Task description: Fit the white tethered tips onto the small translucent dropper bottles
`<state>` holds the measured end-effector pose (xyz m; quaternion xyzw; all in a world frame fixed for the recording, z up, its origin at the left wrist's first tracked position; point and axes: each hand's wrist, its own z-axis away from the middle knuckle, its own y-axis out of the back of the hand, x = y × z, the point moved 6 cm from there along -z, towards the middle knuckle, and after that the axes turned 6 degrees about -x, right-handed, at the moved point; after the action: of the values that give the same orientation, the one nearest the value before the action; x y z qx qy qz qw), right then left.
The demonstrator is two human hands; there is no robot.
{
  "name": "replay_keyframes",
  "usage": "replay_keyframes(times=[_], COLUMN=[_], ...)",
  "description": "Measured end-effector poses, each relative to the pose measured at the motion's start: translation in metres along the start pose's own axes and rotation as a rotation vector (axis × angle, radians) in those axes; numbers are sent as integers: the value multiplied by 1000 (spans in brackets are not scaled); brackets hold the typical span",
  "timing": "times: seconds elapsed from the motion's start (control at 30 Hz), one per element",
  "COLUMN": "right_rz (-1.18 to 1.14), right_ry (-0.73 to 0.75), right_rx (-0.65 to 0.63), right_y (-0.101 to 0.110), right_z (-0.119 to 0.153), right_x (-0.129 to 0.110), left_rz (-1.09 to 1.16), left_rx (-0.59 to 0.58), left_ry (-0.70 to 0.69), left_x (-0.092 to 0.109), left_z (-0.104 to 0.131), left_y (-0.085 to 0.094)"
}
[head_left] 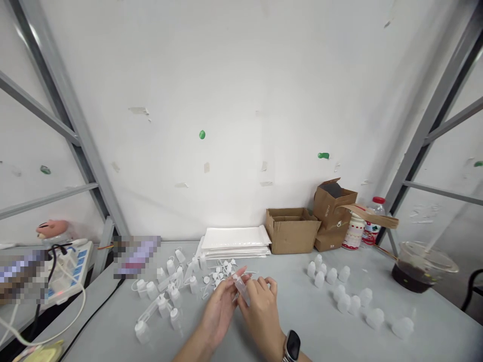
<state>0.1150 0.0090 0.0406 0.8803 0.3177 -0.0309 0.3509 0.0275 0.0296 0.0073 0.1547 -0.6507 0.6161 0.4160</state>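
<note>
Near the front middle of the table, my left hand point(220, 305) is closed around a small translucent plastic bottle point(241, 288), tilted between the two hands. My right hand point(263, 307), with a watch on its wrist, grips the same bottle from the right, its fingers curled. Just beyond my left hand lies a pile of small white caps point(219, 274) with thin loops. To the left are several translucent bottles with white caps point(174, 317), some upright and some lying down. Several frosted white plastic pieces point(344, 302) are scattered on the right.
A stack of white envelopes point(234, 240) and an open cardboard box point(292, 234) stand against the wall. Beside them are a brown paper bag point(332, 216) and a red-capped bottle point(373, 223). A dark drink cup point(417, 269) is far right; a power strip point(70, 276) and cables lie left.
</note>
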Motion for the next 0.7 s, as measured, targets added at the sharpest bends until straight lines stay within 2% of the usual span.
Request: replay_keyframes(times=[0.23, 0.4, 0.53, 0.7], right_rz=[114, 80, -37, -246], right_ry=[80, 55, -32, -276], right_rx=[52, 31, -49, -266], right_y=[2, 2, -1, -12], right_z=[-1, -1, 0, 0], right_x=[-8, -6, 1, 15], left_rz=[-15, 88, 143, 167], left_rx=[35, -5, -47, -83], left_ry=[-2, 55, 72, 48], left_x=[-2, -5, -5, -2], left_z=[1, -1, -1, -1], left_y=[2, 3, 0, -3])
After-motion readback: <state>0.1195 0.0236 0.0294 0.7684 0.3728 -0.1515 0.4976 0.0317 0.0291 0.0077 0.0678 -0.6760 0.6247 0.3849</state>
